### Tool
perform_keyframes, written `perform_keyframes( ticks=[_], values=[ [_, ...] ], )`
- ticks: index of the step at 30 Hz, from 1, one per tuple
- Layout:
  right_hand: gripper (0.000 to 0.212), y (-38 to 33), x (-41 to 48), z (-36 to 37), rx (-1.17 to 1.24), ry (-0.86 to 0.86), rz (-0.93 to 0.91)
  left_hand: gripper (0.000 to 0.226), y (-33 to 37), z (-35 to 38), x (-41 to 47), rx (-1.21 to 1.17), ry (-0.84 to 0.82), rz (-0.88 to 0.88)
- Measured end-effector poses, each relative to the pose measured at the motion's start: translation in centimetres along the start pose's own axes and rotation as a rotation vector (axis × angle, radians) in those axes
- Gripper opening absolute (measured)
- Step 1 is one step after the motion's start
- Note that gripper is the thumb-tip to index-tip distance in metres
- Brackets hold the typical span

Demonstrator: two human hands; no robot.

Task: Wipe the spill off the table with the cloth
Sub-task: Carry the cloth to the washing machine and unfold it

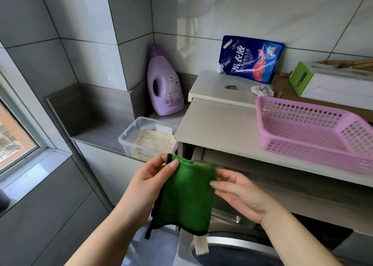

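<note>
Lower centre: your left hand (153,177) pinches the top-left corner of the green cloth (187,197), and your right hand (238,195) pinches its right edge. The cloth hangs in the air, off the table (218,124). Right of centre: pink basket (264,122) on the table. Upper centre: purple bottle (163,84), blue pouch (250,58).

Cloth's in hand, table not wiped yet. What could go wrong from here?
1. The pink basket sits near the table front edge; a wide wipe could shove it off.
2. No spill is plainly visible, so the green cloth, pinched by the left hand and right hand, might wipe the wrong patch.
3. The metal clip and crumpled paper could get swept along.
</note>
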State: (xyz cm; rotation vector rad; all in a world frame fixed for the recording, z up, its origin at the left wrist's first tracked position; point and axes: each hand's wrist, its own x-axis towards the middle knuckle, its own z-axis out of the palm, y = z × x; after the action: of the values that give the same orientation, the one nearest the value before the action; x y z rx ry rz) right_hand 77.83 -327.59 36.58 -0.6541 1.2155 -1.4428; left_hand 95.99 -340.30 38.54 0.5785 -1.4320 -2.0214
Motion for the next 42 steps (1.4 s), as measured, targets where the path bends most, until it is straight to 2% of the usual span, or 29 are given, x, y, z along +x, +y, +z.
perform_keyframes(
  ticks=[4,6,9,13,16,19,22,25,28,31,36,42],
  values=[
    [0.033,-0.7,0.0,0.0,0.031,0.052,-0.221,0.018,1.5,-0.5,0.1,0.210,0.061,0.159],
    [0.026,-1.0,0.2,0.3,-0.084,0.088,-0.280,0.012,1.5,-0.4,0.6,0.335,0.105,0.216],
    [0.016,-1.0,0.8,0.7,-0.362,0.208,-0.273,0.013,0.6,-0.2,2.0,0.640,0.183,0.223],
    [0.015,-2.2,0.0,0.2,-0.548,0.311,-0.300,0.019,0.8,0.4,3.7,0.774,0.116,0.250],
    [0.017,-3.5,-1.6,-1.1,-0.556,0.387,-0.308,0.021,1.5,2.7,5.2,0.698,0.054,0.107],
    [0.025,-4.7,-3.6,-3.2,-0.421,0.464,-0.293,0.020,2.3,5.9,6.2,0.358,-0.072,-0.219],
    [0.021,-7.0,-5.9,-5.5,-0.256,0.591,-0.276,0.022,2.5,9.5,7.0,0.197,-0.244,-0.277],
    [0.029,-10.0,-8.2,-8.0,-0.153,0.659,-0.228,0.016,2.5,13.9,8.4,0.340,-0.246,-0.174],
    [0.037,-13.4,-10.1,-10.8,-0.073,0.590,-0.160,0.015,2.9,18.6,10.7,0.443,-0.297,-0.103],
    [0.031,-16.7,-10.6,-14.2,-0.121,0.619,-0.111,0.017,3.4,22.7,13.7,0.498,-0.325,-0.082],
    [0.019,-19.4,-7.6,-20.0,-0.144,0.733,0.055,0.021,1.8,27.4,18.8,0.545,-0.284,-0.247],
    [0.023,-18.4,-3.1,-24.7,-0.270,0.760,0.220,0.023,-2.1,29.0,22.9,0.663,-0.222,-0.398]
  ],
)
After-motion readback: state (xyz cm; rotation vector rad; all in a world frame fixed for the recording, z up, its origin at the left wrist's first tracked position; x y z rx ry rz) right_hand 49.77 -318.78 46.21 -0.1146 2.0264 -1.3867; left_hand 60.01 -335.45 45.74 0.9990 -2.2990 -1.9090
